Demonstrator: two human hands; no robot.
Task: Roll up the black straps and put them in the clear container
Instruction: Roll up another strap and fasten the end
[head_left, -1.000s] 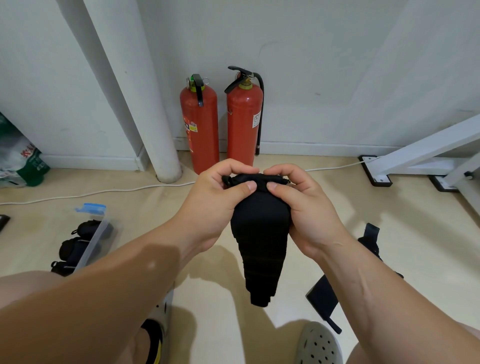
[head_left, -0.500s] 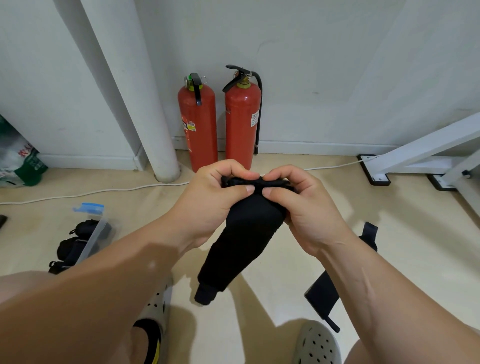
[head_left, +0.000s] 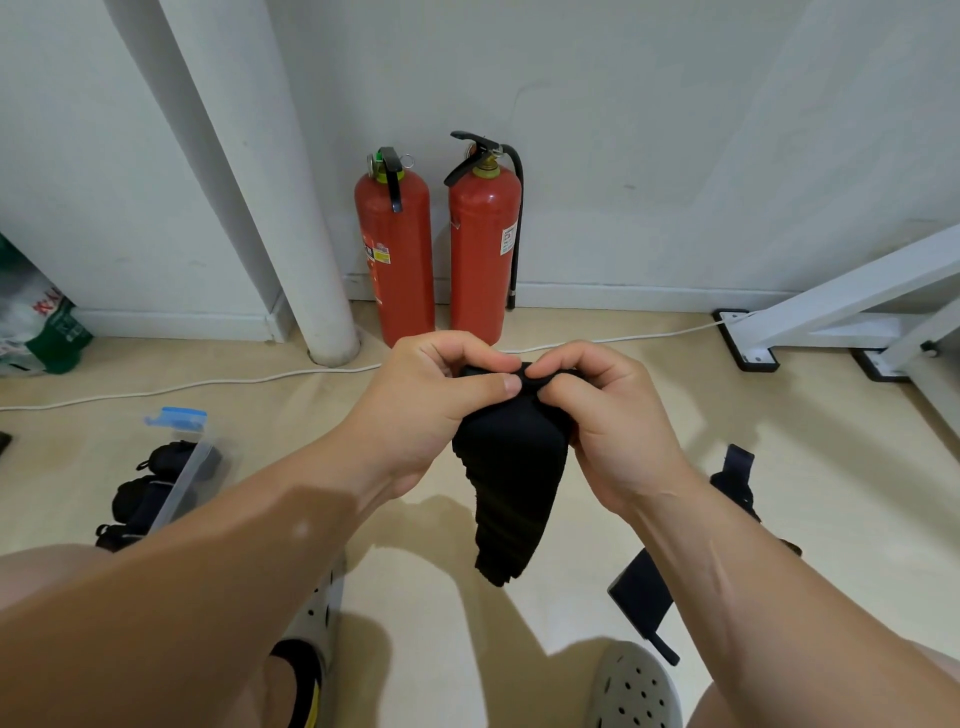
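A wide black strap (head_left: 511, 488) hangs in front of me above the floor, its top end curled over. My left hand (head_left: 431, 400) and my right hand (head_left: 602, 415) both pinch that top end between thumb and fingers, the thumbs nearly meeting. The strap's free end dangles down between my knees. A clear container (head_left: 182, 467) with a blue clip lies on the floor at the left, with rolled black straps (head_left: 150, 488) inside it. Another black strap (head_left: 644, 592) lies flat on the floor at the right, partly hidden by my right forearm.
Two red fire extinguishers (head_left: 441, 244) stand against the wall ahead, beside a white pillar (head_left: 291, 208). A white cable (head_left: 208, 384) runs across the floor. A white metal frame (head_left: 841, 306) is at the right. My feet in clogs (head_left: 634, 686) are below.
The strap's hanging end swung left and then back to hang straight down. It now hangs shorter, with more of it curled at the top between my fingers.
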